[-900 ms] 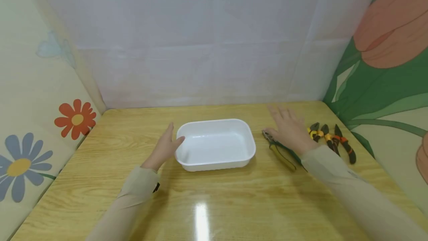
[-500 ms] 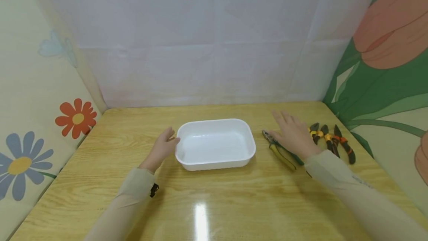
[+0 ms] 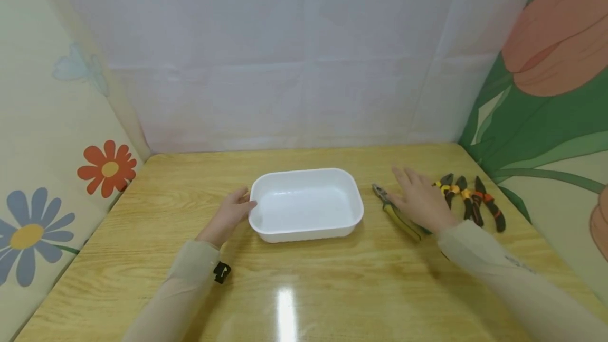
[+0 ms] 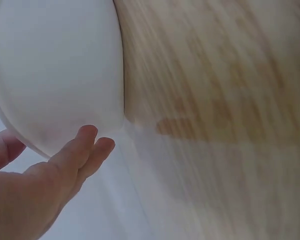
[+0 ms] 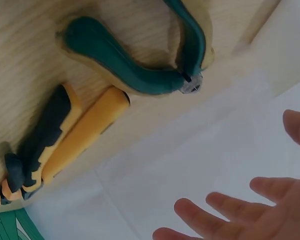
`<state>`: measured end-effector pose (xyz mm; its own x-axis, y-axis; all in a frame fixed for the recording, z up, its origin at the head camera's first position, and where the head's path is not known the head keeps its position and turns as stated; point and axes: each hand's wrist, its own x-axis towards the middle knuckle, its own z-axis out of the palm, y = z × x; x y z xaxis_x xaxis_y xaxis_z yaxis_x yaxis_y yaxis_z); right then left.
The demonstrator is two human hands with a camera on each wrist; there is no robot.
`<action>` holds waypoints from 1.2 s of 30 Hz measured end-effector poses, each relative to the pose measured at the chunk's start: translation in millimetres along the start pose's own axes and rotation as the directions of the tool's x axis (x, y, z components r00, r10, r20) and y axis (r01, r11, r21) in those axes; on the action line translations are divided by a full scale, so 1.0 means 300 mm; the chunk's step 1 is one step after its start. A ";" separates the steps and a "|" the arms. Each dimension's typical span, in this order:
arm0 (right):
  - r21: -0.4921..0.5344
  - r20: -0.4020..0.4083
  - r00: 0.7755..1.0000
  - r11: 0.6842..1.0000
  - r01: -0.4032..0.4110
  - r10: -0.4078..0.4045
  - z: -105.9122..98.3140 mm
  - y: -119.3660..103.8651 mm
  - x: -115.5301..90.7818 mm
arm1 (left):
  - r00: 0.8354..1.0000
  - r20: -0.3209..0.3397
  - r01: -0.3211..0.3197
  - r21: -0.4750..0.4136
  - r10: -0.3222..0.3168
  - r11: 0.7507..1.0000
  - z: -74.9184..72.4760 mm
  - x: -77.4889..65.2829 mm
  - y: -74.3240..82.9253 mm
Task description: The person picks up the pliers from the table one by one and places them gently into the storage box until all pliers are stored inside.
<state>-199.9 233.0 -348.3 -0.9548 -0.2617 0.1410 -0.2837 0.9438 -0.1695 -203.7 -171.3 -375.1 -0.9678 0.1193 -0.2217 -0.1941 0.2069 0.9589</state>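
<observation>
A white rectangular tub [image 3: 306, 234] stands on the wooden table. At its left end is my left hand [image 3: 228, 216], thumb over the rim and fingers along the outer wall. The left wrist view shows those fingers [image 4: 72, 155] bent against the tub's side, with the thumb partly hidden behind the rim. My right hand [image 3: 423, 199] hovers with spread fingers over pliers with green and yellowish handles [image 3: 401, 223], hiding part of them in the head view. Nothing is in its grasp. In the right wrist view, the pliers' green handles [image 5: 132, 70] lie apart from the fingers.
Right of the right hand lie several more pliers in a row, among them orange-and-black ones [image 3: 494, 212] and yellow-and-black ones [image 3: 446, 186]. A white cloth [image 3: 304, 67] hangs behind the table [image 3: 332, 289]. Flower-printed panels [image 3: 109, 168] flank both sides.
My right hand has drawn slightly back and right over the green-handled pliers. My left hand's fingers have closed in at the tub's left rim. The tub and pliers stay in place.
</observation>
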 end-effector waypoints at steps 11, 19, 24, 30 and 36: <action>0.017 0.022 1.000 1.000 0.002 -0.002 0.053 0.030 -0.029 | 1.000 -0.006 -0.014 -0.031 0.014 0.999 0.014 0.017 -0.023; -0.006 0.028 0.999 1.000 0.030 -0.030 0.079 0.034 -0.038 | 1.000 0.010 -0.008 -0.057 0.008 0.998 0.006 0.013 -0.028; 0.007 0.048 0.999 1.000 0.015 -0.016 0.093 0.045 -0.039 | 1.000 0.027 -0.009 -0.082 0.011 0.997 0.003 0.018 -0.027; 0.013 0.074 0.997 1.000 -0.003 0.002 0.112 0.051 -0.043 | 0.999 0.028 0.018 -0.094 -0.016 0.995 -0.002 0.024 -0.025; 0.018 0.073 0.997 1.000 0.005 -0.007 0.139 0.057 -0.050 | 0.999 0.020 0.028 -0.104 -0.026 0.994 0.002 0.023 -0.023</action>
<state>-194.1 244.7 -394.0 -0.9568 -0.2822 0.0702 -0.2905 0.9385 -0.1865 -208.9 -171.4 -383.3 -0.9591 0.1330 -0.2500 -0.2366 0.1084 0.9655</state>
